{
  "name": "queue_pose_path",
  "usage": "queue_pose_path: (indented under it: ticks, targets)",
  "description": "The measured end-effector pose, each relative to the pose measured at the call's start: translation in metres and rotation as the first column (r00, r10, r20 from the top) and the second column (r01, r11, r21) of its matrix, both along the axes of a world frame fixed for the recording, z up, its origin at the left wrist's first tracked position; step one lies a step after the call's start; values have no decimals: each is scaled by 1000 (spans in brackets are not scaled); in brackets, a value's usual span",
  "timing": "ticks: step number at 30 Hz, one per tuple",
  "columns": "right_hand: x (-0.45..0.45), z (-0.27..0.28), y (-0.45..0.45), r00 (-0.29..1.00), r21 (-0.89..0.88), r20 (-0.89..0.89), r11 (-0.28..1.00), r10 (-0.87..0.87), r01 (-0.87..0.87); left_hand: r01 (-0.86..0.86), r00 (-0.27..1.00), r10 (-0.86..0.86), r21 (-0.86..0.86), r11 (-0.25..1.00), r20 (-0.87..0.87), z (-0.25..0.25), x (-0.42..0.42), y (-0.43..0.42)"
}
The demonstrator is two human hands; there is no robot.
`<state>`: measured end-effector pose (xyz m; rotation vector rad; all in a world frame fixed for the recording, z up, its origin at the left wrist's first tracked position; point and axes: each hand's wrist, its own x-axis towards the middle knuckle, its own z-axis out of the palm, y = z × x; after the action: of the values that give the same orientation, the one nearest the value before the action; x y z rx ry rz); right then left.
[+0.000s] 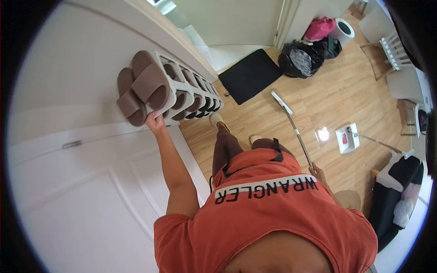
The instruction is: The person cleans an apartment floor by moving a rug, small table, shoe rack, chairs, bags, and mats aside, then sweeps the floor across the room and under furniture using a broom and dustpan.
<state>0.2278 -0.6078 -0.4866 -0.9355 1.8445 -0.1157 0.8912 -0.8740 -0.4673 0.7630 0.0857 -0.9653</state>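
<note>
My left hand (156, 123) is closed at the near lower corner of a tall pale shoe rack (184, 86), just under the brown slippers (152, 84) on its top. Its fingertips are partly hidden, but they seem to grip the rack's edge. More slippers and dark shoes fill the rack's slots. In my right hand (317, 173), by my hip, is the grey pole of a squeegee broom (298, 134). Its narrow white head rests on the wood-look floor, ahead of my feet and to the right.
A black doormat (250, 75) lies before the doorway. Black bags (300, 59), a pink bag (320, 28) and a white bin (342, 29) stand beyond it. To the right sits a white long-handled dustpan (340, 141) with debris inside. A white door (91, 200) is at left.
</note>
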Motion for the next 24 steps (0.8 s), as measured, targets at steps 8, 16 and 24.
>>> queue_pose_path:
  ticks: [8, 16, 24]
  targets:
    - [16, -4, -24, 863, 239, -378, 936, 336, -260, 231, 911, -320, -322, 918, -261, 9, -92, 49]
    - [110, -24, 6, 838, 207, -138, 812, -527, 545, 873, 485, -666, 270, 406, -567, -279, -197, -31]
    - [143, -114, 61, 471, 346, -69, 422, -879, 838, 1, 660, -705, 938, 346, 260, -736, -225, -105]
